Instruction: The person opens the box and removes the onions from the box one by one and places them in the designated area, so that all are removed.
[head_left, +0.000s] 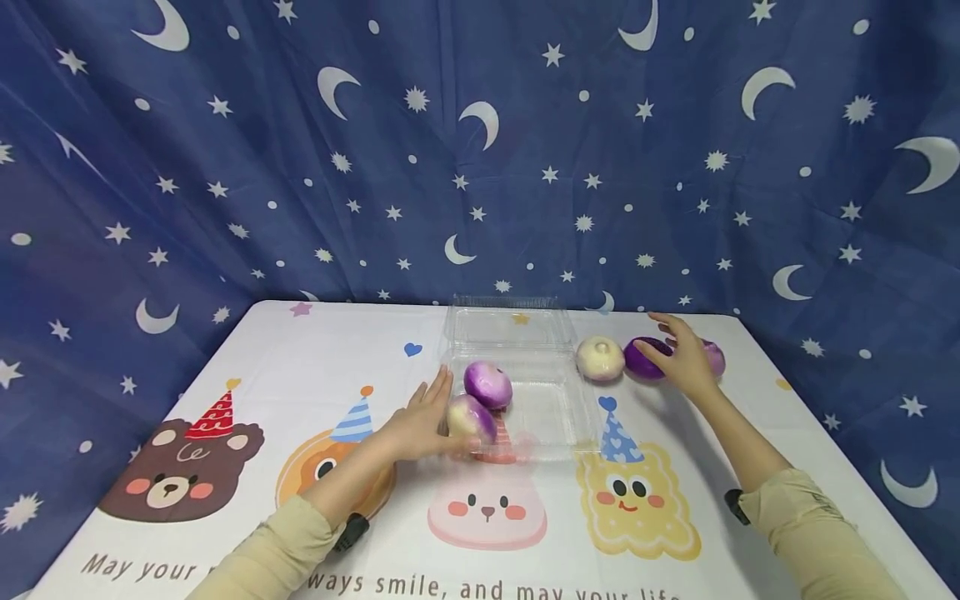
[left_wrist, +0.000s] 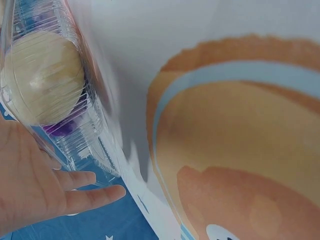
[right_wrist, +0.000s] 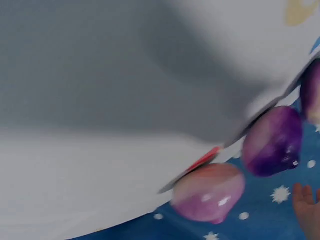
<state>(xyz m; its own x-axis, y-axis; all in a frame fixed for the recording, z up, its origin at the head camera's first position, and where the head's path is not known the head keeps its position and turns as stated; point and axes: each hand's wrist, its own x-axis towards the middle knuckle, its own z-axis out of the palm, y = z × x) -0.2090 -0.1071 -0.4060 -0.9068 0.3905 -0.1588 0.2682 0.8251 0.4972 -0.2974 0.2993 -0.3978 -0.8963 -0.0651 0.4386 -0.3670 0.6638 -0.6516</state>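
A clear plastic clamshell box (head_left: 543,417) lies with its lid (head_left: 510,327) folded back. Inside, at its left end, sit two onions, a purple one (head_left: 488,385) and a white-and-purple one (head_left: 468,419). My left hand (head_left: 420,423) rests along the box's left side, fingers straight; in the left wrist view its fingers (left_wrist: 95,197) extend beside the ribbed wall. My right hand (head_left: 686,358) is over a dark purple onion (head_left: 647,358), thumb and fingers spread apart. In the right wrist view that onion (right_wrist: 274,141) shows apart from the fingers (right_wrist: 306,202).
Left of the dark onion is a whitish onion (head_left: 600,359); to its right a pink-purple onion (head_left: 715,358) is partly behind my right hand. A white cartoon-printed cloth (head_left: 517,508) covers the table. A blue star-and-moon curtain (head_left: 517,242) hangs along the back and sides.
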